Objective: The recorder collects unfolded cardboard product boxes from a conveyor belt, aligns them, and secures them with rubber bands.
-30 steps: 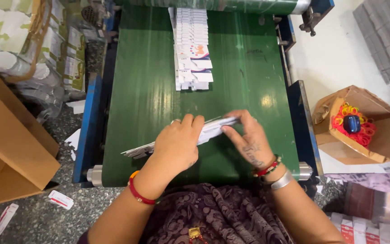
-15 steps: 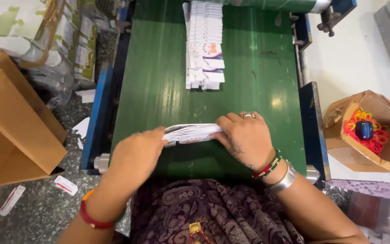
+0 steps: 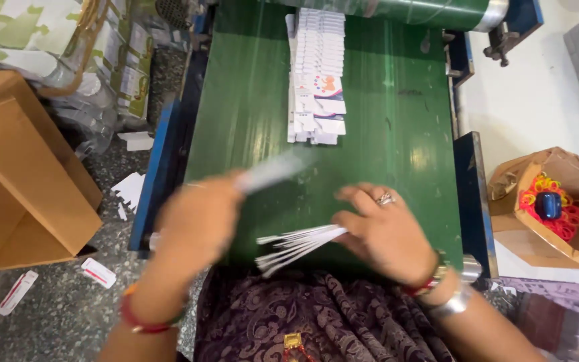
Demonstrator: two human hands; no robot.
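Flat cartons (image 3: 299,245): right hand (image 3: 383,234) pinches the fan; blurred left hand (image 3: 199,221) grips another batch (image 3: 269,173). Square edges on belt (image 3: 397,134).

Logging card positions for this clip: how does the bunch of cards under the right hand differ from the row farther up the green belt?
The bunch of cards is fanned edge-on under the right hand, near the belt's end; the row of cards lies flat, overlapped, untouched. The bunch shows only thin white edges; the row shows printed coloured faces. Both are white cards on the green belt. The left hand is blurred, holding another white piece.
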